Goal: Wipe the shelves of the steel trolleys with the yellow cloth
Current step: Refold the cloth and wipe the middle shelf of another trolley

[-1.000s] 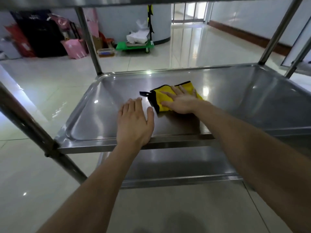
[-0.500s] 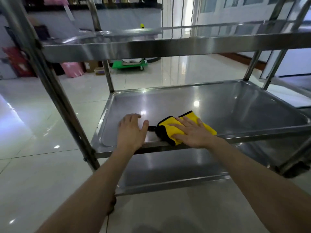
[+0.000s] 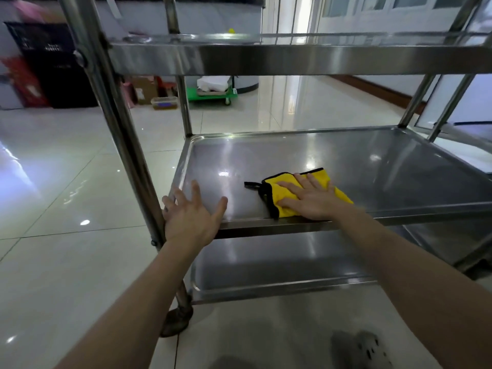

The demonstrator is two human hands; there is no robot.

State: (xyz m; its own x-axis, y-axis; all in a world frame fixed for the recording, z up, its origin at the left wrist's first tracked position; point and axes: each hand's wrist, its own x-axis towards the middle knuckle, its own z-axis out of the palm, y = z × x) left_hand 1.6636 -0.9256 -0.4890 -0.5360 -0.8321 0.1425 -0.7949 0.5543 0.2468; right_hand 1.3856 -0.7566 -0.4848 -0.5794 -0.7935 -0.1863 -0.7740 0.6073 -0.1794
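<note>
Pressing yellow cloth (image 3: 275, 193) flat under your right hand (image 3: 311, 201), fingers straight, at front edge of middle shelf (image 3: 386, 177). Bulk of shelf lies right and beyond (right hand nearer). Your left hand (image 3: 190, 217), fingers spread, sits at front-left corner, holding nothing.

A single wide-angle view, worn on the person's head, faces forward and down from close in front of the steel trolley (image 3: 111, 129). It sits barely above the top shelf (image 3: 292, 59), looks down onto the middle shelf (image 3: 386, 177) and bottom shelf (image 3: 279, 262), and takes in the tiled floor (image 3: 66, 187) and the room beyond.
</note>
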